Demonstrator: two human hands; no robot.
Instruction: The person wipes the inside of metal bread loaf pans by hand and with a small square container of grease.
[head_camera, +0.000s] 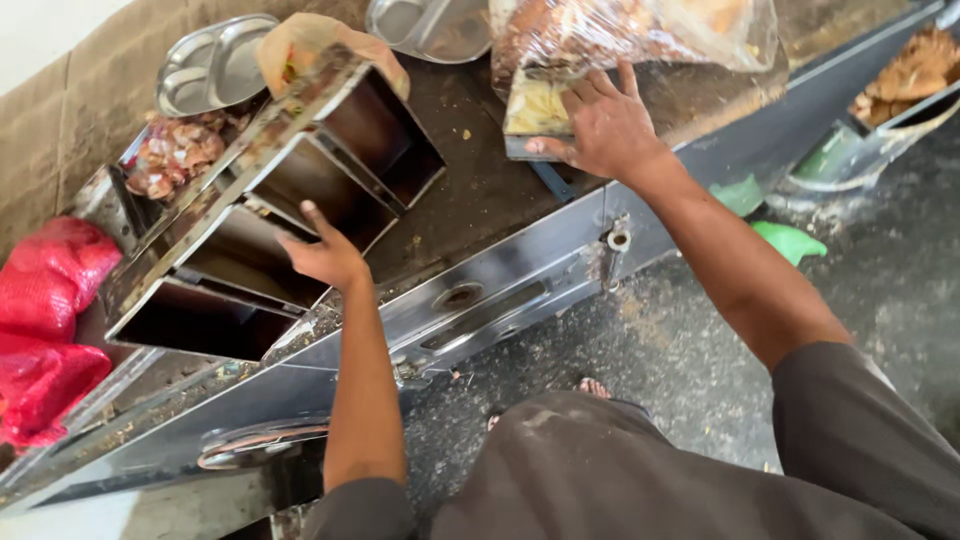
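A long steel rack of several open rectangular compartments (300, 170) lies tilted on its side on a dirty metal counter (480, 190). My left hand (322, 252) grips the edge of one middle compartment. My right hand (600, 125) presses down on a flat tray (535, 118) with pale food in it, under a clear plastic bag of fried snacks (620, 35). The tray sits at the counter's far side, right of the rack.
Red mesh sacks (50, 310) lie at the left. Two steel divided plates (212, 65) (430, 25) rest at the back. A bag of brownish pieces (175, 155) sits behind the rack. Green plastic scoops (785, 235) and a tray of fried pieces (910, 70) are at right.
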